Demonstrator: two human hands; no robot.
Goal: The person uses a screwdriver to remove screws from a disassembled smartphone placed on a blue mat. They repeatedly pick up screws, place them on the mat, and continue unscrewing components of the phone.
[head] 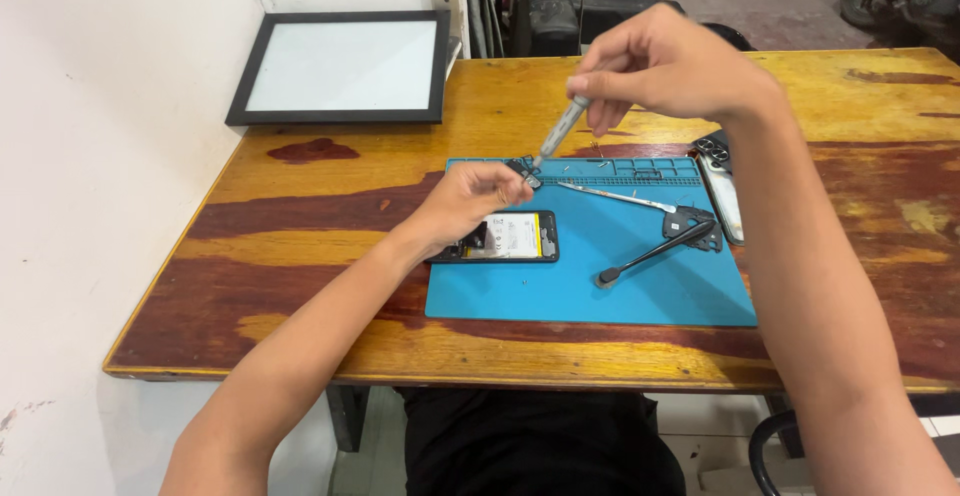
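My right hand holds a slim grey screwdriver tilted down to the left, its tip over a small dark part. My left hand pinches that small part near the far left edge of the blue work mat. Under my left hand lies an opened phone with a white battery and a yellow strip showing.
On the mat lie metal tweezers, a black brush-like tool and a small black cover. A phone back cover rests at the mat's right edge. A black framed panel sits at the wooden table's far left corner.
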